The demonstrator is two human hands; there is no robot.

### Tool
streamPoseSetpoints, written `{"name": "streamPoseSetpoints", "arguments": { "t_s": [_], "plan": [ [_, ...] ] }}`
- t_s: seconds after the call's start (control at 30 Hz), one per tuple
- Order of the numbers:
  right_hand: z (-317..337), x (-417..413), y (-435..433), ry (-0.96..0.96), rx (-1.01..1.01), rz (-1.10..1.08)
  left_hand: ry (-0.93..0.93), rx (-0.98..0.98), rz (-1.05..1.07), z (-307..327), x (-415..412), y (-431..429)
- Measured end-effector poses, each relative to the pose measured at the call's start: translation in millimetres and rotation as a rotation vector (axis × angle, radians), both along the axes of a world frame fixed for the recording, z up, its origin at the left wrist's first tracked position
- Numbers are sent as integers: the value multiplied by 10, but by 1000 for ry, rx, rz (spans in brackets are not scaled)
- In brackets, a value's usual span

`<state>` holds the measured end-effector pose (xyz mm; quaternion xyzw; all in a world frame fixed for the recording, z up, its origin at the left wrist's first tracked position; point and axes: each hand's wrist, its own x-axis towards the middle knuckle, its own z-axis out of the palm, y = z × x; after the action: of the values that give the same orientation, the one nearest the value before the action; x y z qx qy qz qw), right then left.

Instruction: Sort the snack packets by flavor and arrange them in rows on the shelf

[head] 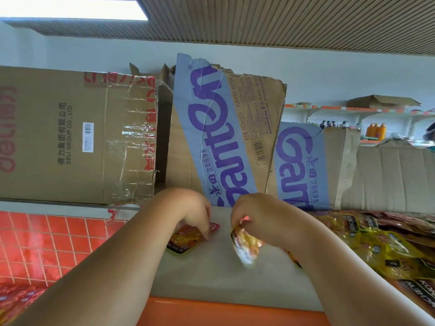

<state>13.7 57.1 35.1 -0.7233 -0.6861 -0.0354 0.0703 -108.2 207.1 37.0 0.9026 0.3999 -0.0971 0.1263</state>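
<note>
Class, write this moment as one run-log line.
left hand: touches red packet on shelf | right hand: holds yellow packet | pile: right

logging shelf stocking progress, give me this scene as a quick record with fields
left hand: fingers on the red packet, which lies on the shelf; grip unclear
right hand: pinches the yellow packet by its upper end
pile: yellow and red packets heaped at the right of the shelf
cardboard boxes: standing along the back of the shelf
rows: none formed yet
</note>
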Motion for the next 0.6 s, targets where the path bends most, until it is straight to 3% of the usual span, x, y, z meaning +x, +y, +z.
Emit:
{"name": "streamPoseSetpoints", "arguments": {
  "t_s": [0.17,0.3,0.47,0.6],
  "plan": [
    [-108,-94,74,-30,50,-24,23,5,23,24,-8,-23],
    [-132,-29,46,-53,-118,-159,33,65,57,23,-1,-25],
    [-121,34,24,98,-154,-161,104,64,48,54,-20,-21],
    [-85,34,-22,60,-192,-195,134,48,35,76,-79,-72]
  ]
}}
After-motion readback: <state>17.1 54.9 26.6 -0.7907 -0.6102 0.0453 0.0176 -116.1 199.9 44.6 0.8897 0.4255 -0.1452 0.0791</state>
